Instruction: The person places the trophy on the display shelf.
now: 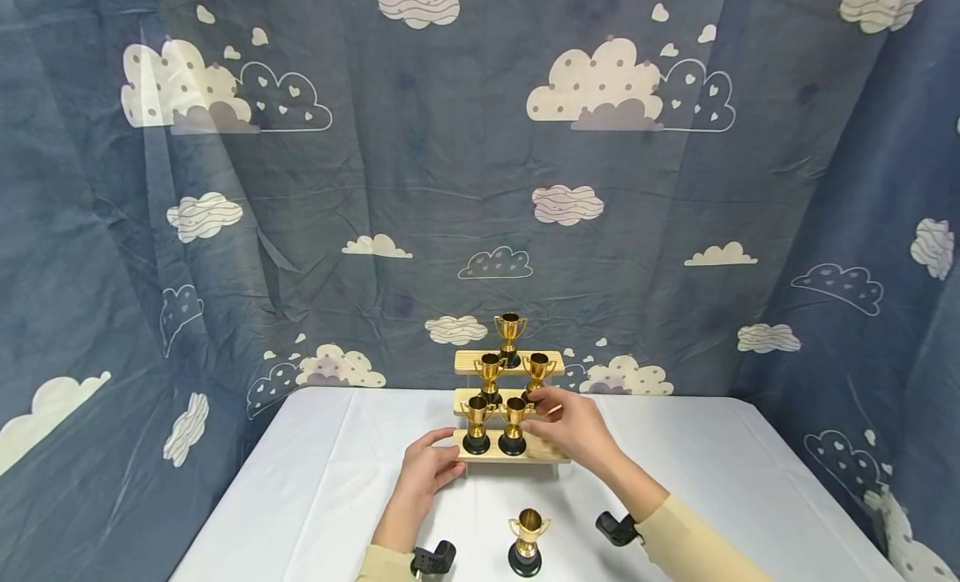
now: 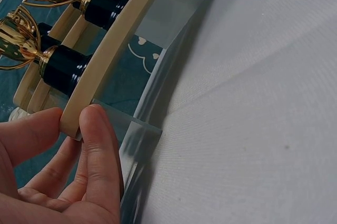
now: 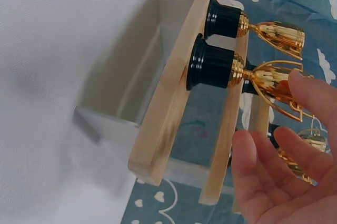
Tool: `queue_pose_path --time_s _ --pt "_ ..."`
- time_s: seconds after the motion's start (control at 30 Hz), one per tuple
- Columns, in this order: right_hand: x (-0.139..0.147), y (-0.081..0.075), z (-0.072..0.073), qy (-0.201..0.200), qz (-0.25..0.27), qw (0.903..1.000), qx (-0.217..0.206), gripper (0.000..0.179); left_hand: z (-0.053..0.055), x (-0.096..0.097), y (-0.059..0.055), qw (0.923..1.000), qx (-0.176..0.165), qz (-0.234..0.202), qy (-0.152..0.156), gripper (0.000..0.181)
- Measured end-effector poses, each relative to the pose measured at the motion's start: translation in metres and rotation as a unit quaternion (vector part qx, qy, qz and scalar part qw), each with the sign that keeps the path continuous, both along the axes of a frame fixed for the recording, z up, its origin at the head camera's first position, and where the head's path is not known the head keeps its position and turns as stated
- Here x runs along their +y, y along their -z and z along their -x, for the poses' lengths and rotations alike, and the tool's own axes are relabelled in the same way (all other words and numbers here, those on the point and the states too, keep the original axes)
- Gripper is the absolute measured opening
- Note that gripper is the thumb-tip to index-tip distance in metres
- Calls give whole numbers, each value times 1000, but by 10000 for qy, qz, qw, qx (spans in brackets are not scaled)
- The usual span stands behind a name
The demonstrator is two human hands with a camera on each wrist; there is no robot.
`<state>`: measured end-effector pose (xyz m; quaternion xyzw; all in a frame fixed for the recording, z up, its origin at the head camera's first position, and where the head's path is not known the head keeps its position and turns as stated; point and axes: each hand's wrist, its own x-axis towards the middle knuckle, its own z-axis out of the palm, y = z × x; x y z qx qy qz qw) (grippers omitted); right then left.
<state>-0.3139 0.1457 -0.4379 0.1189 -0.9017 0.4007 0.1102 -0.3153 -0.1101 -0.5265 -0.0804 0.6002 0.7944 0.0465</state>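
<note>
A three-tier wooden display stand (image 1: 546,450) with clear side panels holds several small gold trophy cups on black bases. At the left end of its bottom board, my left hand (image 1: 429,472) pinches the wood between thumb and fingers. My right hand (image 1: 576,428) is at the stand's right side, fingers spread and slightly bent. In the right wrist view its thumb overlaps the cup of the right bottom-tier trophy (image 3: 216,66), which stands upright on the board. Left of that is another bottom-tier trophy (image 1: 476,442). My right fingers partly cover the right middle-tier trophy (image 1: 537,365).
One more trophy (image 1: 527,557) stands on the white tablecloth (image 1: 337,482) in front of the stand. The left middle-tier trophy (image 1: 490,369) and a single top-tier trophy (image 1: 510,328) stand farther back. A blue cloud-print curtain (image 1: 420,173) hangs behind and at both sides.
</note>
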Motion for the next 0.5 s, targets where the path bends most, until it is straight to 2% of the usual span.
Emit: queue_pose_path --time_s 0.17,0.5 --pt "5 -3 -5 49 13 10000 -2 46 1 0 1 10000 -27 -3 -36 50" --pt "19 -7 -18 144 12 9994 304 44 1 0 -1 10000 7 -32 -5 52"
